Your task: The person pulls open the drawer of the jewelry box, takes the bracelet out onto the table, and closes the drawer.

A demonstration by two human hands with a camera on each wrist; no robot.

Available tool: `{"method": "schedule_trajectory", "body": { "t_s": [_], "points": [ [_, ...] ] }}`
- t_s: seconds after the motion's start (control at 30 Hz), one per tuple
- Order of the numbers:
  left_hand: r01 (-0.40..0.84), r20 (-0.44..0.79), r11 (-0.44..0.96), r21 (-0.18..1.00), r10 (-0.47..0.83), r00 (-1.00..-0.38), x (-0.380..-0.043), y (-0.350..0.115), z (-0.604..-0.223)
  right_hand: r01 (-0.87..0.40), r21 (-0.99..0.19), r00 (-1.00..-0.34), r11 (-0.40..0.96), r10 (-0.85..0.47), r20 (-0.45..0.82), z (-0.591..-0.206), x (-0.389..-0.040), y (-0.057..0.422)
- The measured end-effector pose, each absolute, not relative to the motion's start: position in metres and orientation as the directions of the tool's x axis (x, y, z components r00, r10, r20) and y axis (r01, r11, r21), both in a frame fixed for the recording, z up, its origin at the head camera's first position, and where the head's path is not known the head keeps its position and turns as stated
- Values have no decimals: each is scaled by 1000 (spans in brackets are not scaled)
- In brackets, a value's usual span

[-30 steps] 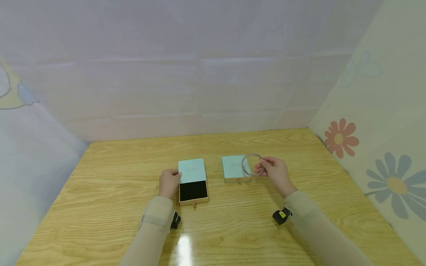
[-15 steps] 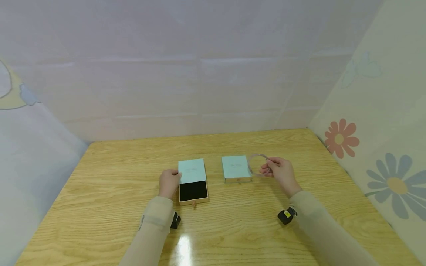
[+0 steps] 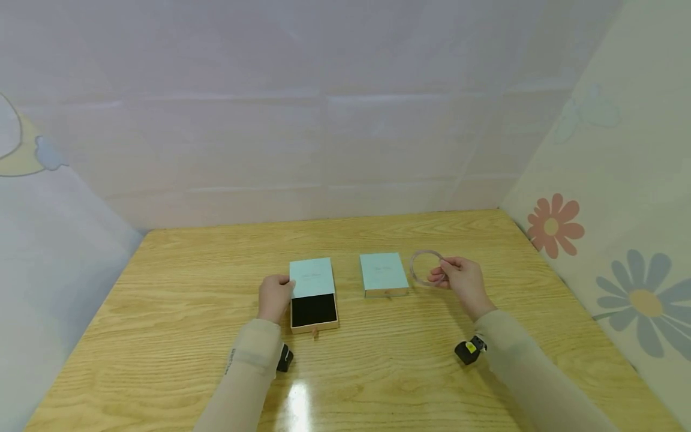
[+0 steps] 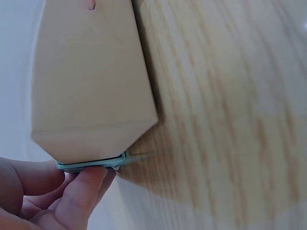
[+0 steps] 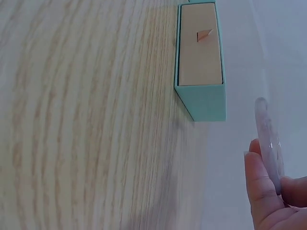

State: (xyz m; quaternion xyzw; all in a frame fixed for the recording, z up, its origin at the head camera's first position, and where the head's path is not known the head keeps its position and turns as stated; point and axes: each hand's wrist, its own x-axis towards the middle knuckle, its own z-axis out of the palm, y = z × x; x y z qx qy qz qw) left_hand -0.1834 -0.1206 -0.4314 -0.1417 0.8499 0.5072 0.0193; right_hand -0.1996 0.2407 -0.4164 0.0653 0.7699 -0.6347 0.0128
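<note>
Between the thumb and fingers of my right hand (image 3: 464, 283) is a pale purple bangle (image 3: 412, 269), held up just right of a closed pale blue drawer box (image 3: 384, 271). The right wrist view shows the bangle (image 5: 266, 134) edge-on in the fingers, and the box's peach front with a small ribbon tab. At a second box, my left hand (image 3: 273, 297) grips the left side of the pale blue sleeve (image 3: 311, 277). Its peach drawer (image 3: 315, 328) is pulled out toward me, with a black lining inside. In the left wrist view, thumb and fingers pinch the sleeve's edge beside the drawer's side (image 4: 91, 76).
Both boxes lie on a wood-grain table (image 3: 367, 372), with a gap between them. A pale cloth (image 3: 324, 120) hangs behind the table. On the right, another cloth (image 3: 610, 198) carries printed flowers. A black wrist camera (image 3: 467, 351) sits under the right sleeve.
My right hand has moved rightward with the bangle, from over the closed box to beside it. The left hand and both boxes have stayed in place.
</note>
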Motion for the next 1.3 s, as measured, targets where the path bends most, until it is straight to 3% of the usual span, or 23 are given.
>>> {"method": "schedule_trajectory", "body": {
  "t_s": [1.3],
  "points": [
    [-245, -154, 450, 859, -229, -961, -183, -119, -434, 193, -951, -979, 241, 116, -170, -427, -208, 244]
  ]
}}
